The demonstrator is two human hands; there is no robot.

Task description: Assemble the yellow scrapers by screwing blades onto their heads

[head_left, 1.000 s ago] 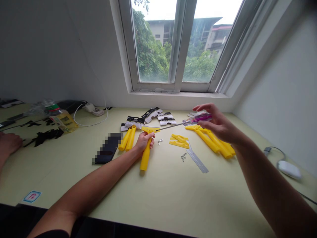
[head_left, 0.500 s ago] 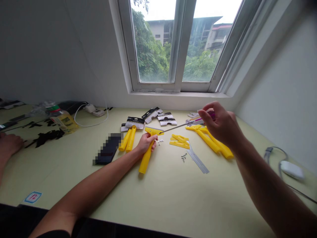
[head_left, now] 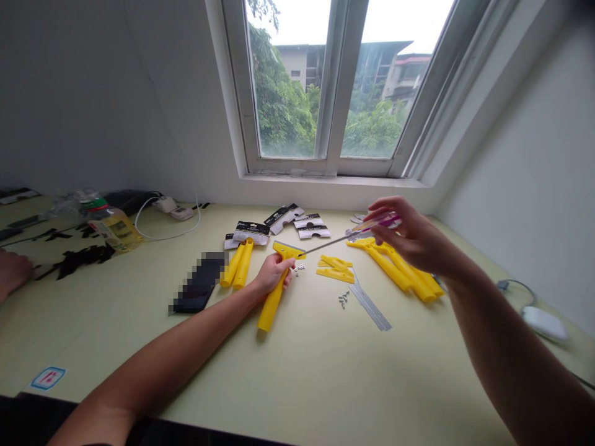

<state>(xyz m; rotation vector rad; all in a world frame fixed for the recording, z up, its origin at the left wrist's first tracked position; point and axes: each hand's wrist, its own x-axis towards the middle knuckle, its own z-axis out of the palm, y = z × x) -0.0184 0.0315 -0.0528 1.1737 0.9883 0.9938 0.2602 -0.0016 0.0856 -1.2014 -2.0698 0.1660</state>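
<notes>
My left hand (head_left: pixel 275 272) is wrapped round the neck of a yellow scraper (head_left: pixel 269 310), which has a metal blade along its head. Held by its pinkish-purple see-through handle in my right hand (head_left: pixel 404 232) is a long screwdriver (head_left: pixel 325 245). Its shaft slants down to the left, and its tip meets the right part of the scraper's head. Small nuts (head_left: pixel 300 267) lie just right of my left hand. Further right are yellow plastic head plates (head_left: pixel 335 270), flat metal blades (head_left: pixel 372 306) and a little heap of screws (head_left: pixel 343 300).
Yellow handles lie at right (head_left: pixel 395 272) and left (head_left: pixel 242 263). Black-and-white packets (head_left: pixel 251 232) stand behind, and a dark phone (head_left: pixel 199 285) is beside my left forearm. A bottle (head_left: pixel 111 226) leans at far left, near another person's hand (head_left: pixel 15 272). A white charger (head_left: pixel 543 323) sits at right.
My right hand has opened its grip a little and shifted slightly left and down, showing more of the screwdriver's handle. The tip stays on the scraper's head. The whole view has shifted slightly.
</notes>
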